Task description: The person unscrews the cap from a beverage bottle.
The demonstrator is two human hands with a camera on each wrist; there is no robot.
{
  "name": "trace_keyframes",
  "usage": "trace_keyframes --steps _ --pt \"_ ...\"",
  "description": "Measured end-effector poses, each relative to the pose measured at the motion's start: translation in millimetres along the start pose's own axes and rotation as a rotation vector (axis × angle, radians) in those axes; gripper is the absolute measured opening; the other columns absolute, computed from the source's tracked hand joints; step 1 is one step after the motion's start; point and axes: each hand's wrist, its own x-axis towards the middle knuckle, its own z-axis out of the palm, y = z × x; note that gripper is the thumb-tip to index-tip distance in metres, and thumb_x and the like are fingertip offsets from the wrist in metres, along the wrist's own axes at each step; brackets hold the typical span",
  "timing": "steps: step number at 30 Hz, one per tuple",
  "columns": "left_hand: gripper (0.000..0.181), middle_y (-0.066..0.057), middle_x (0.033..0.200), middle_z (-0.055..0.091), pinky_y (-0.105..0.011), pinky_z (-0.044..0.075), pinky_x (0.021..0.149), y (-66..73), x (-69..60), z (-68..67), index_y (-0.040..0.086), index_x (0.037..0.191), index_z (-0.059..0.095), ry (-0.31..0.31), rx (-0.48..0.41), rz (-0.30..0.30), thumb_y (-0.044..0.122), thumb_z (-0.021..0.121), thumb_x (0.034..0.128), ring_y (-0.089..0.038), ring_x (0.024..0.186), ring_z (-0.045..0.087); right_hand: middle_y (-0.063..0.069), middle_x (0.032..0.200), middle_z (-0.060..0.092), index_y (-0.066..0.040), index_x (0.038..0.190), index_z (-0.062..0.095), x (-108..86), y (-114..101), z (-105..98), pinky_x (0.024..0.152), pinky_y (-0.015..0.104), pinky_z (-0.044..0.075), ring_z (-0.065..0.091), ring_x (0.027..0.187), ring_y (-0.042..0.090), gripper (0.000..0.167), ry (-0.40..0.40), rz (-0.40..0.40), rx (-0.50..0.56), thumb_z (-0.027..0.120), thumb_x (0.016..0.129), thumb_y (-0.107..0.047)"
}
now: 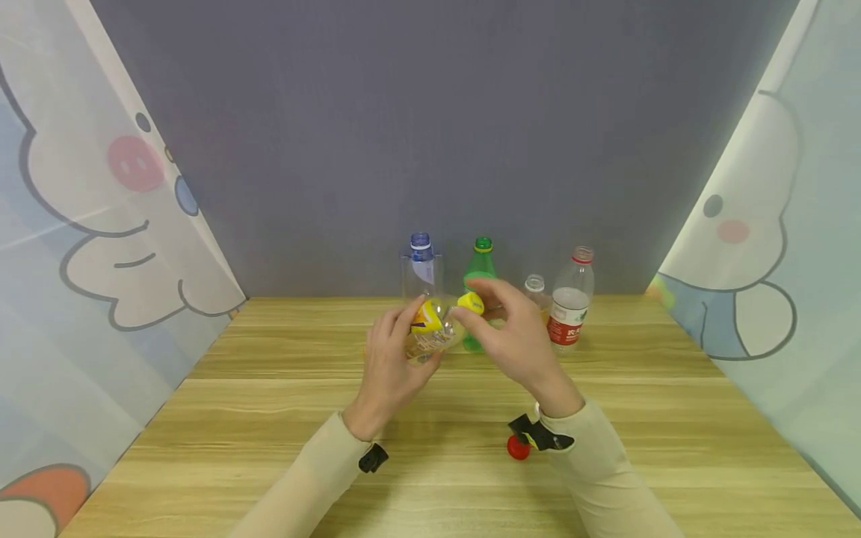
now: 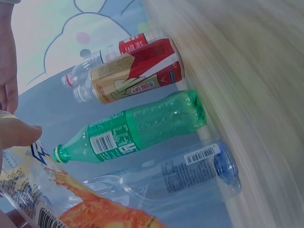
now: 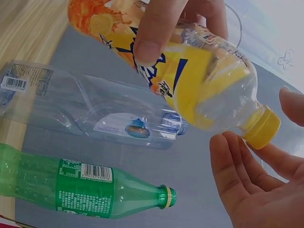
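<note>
My left hand (image 1: 393, 359) grips a clear drink bottle (image 3: 187, 78) with a yellow and orange label, its fingers and thumb round the label. The bottle lies tilted in the air, neck toward my right hand. A yellow cap (image 3: 263, 127) sits on its mouth. My right hand (image 1: 518, 336) is at the cap: in the right wrist view, the fingers lie loosely beneath it and the thumb stands apart from it. Whether a finger touches the cap is hard to tell. Behind the hands stands a green bottle (image 2: 142, 128) without a cap.
Along the grey back panel stand a clear bluish bottle (image 1: 421, 261), a small bottle with a red and gold label (image 2: 137, 71) and a red-labelled clear bottle (image 1: 569, 308), all uncapped. A red cap (image 1: 518, 447) lies on the wooden table (image 1: 235, 426) near my right wrist.
</note>
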Motion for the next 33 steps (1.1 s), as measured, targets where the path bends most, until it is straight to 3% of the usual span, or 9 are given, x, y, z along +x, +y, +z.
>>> trace_keyframes --steps 5,10,15,20,33 --pt "0.094 -0.015 0.121 0.060 -0.049 0.043 0.087 -1.5 0.0 -0.5 0.012 0.146 0.050 0.008 0.046 0.051 0.011 0.096 0.0642 -0.032 0.102 0.056 0.005 0.099 0.072 -0.005 0.118 0.070 -0.8 -0.5 -1.8 0.069 0.032 0.054 0.063 0.076 0.016 0.035 -0.003 0.072 -0.069 0.079 0.091 -0.025" --pt "0.095 -0.015 0.121 0.060 -0.050 0.041 0.089 -2.1 -0.4 -1.6 0.012 0.147 0.051 -0.003 0.057 0.061 0.010 0.096 0.0634 -0.032 0.102 0.056 0.000 0.074 0.063 -0.006 0.109 0.072 -0.8 0.7 -2.4 0.054 0.029 0.043 0.052 0.061 0.017 0.028 -0.018 0.108 -0.120 0.073 0.095 -0.031" --pt "0.095 -0.014 0.122 0.059 -0.050 0.040 0.090 -1.3 -0.2 -2.5 0.015 0.146 0.051 -0.011 0.053 0.058 0.010 0.096 0.0632 -0.033 0.105 0.056 -0.002 0.056 0.054 -0.004 0.095 0.073 -0.5 2.2 -2.1 0.046 0.029 0.039 0.049 0.049 0.016 0.029 0.047 0.121 -0.163 0.074 0.094 -0.033" --pt "0.094 -0.013 0.120 0.059 -0.048 0.039 0.087 -0.8 0.3 -2.8 0.016 0.144 0.052 -0.009 0.045 0.073 0.011 0.097 0.0620 -0.033 0.103 0.055 -0.002 0.054 0.055 -0.003 0.090 0.072 -0.6 2.4 -2.5 0.044 0.029 0.040 0.049 0.047 0.015 0.030 0.067 0.126 -0.171 0.075 0.093 -0.032" --pt "0.087 -0.013 0.121 0.063 -0.050 0.041 0.090 -0.6 1.3 -5.8 0.013 0.140 0.058 -0.054 0.027 0.060 0.015 0.098 0.0631 -0.033 0.104 0.056 -0.004 0.059 0.051 -0.005 0.093 0.070 -0.9 1.2 -9.8 0.047 0.028 0.037 0.046 0.051 0.014 0.019 -0.036 0.069 -0.183 0.071 0.096 -0.024"
